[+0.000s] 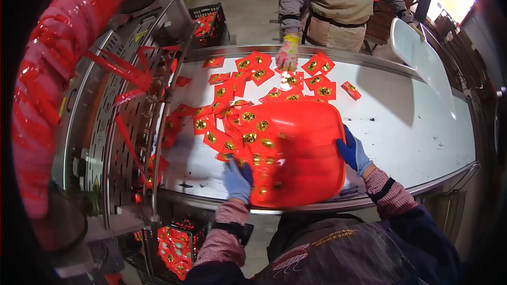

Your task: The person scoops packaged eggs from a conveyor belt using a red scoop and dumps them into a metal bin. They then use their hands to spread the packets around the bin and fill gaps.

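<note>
A red plastic tub (311,150) lies tipped on its side on the white tabletop, its mouth toward the left. My right hand (353,150), in a blue glove, grips the tub's right edge. My left hand (237,180), also gloved, is by the tub's lower left edge, thumb apart from the fingers, against the red packets (249,138) with gold print. Several packets lie inside the tub's mouth and spread out to the left of it. Motion blurs part of the tub.
Across the table (422,148), a co-worker's gloved hand (288,53) touches packets; a white tub (422,47) is beside that person. A slotted metal machine (100,121) with red film roll (53,68) stands left. Black crates (224,26) of packets sit on the floor.
</note>
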Action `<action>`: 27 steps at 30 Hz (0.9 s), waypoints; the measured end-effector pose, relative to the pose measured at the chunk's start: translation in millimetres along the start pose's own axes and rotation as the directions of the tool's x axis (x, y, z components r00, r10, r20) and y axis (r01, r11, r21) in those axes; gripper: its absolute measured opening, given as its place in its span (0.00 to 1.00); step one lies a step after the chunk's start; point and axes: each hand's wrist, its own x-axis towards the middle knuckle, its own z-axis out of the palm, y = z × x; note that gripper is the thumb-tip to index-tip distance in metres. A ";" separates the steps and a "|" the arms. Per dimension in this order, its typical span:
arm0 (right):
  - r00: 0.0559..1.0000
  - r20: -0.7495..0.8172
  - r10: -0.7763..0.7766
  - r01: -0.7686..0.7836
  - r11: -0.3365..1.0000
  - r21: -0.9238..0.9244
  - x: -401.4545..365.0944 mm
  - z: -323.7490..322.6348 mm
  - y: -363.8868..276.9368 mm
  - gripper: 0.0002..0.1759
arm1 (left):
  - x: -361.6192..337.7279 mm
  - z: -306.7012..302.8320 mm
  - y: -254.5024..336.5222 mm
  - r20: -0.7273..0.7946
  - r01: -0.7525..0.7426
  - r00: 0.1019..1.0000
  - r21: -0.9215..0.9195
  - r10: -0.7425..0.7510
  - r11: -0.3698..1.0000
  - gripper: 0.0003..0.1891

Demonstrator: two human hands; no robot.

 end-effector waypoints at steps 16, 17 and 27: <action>0.977 0.069 0.202 -0.209 0.971 0.113 -30.7 35.9 -9.1 0.45 | 263.1 -2.3 -67.5 -0.075 -0.360 0.933 -0.140 0.353 0.922 0.26; 0.970 0.077 0.231 -0.241 0.957 0.160 -24.3 40.4 -8.5 0.44 | 257.0 6.7 -56.5 -0.102 -0.409 0.912 -0.185 0.397 0.893 0.25; 0.873 0.298 0.387 -0.483 0.769 0.419 -3.1 30.4 33.2 0.30 | 179.3 -13.9 26.5 0.089 -0.617 0.773 -0.125 0.629 0.777 0.19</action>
